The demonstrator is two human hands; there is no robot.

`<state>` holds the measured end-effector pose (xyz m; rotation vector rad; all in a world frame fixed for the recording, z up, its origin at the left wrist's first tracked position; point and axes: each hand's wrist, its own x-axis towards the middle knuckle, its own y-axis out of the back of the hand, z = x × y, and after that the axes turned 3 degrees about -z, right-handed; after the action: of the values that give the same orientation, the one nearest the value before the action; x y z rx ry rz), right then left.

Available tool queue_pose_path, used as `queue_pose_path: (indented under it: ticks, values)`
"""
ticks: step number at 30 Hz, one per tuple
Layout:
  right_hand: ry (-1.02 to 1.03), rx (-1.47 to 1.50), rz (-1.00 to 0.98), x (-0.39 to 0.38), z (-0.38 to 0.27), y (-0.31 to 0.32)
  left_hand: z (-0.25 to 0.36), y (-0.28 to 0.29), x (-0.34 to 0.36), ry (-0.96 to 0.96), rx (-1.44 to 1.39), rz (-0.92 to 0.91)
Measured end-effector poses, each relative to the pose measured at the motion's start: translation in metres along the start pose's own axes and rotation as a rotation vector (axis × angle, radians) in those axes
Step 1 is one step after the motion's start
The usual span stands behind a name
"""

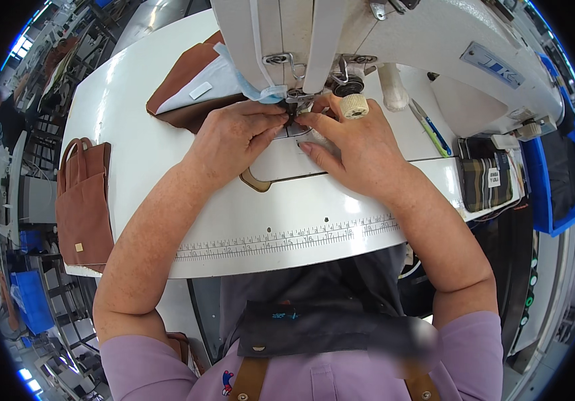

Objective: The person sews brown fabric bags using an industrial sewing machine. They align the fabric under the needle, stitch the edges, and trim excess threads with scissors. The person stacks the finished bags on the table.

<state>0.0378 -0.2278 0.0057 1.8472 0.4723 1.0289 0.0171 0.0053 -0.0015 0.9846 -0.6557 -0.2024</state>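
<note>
Both hands meet under the head of a white sewing machine point(394, 33), right at the needle. My left hand point(237, 137) pinches something small and dark at the presser foot; what it is stays hidden by my fingers. My right hand point(351, 144) lies flat beside it, fingertips touching the same spot. A brown piece point(255, 182) pokes out from under my left wrist. Behind my left hand lies a brown fabric item with a white lining and a small white label point(187, 90).
A stack of brown fabric pieces with loop handles point(83, 200) sits at the table's left edge. A ruler strip point(287, 239) runs along the white table's front. A blue-and-green tool point(429, 127) and a striped pouch point(484, 179) lie to the right.
</note>
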Motion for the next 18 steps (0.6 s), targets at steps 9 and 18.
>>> queue_pose_path:
  ticks: [9, 18]
  values:
    - [-0.368, 0.638, 0.13, -0.001, 0.014, -0.004, -0.004, 0.0, 0.005, 0.059, -0.038, -0.004]
    - [-0.524, 0.931, 0.229, 0.012, 0.022, -0.004, -0.004, 0.0, 0.004, 0.006, -0.022, 0.015]
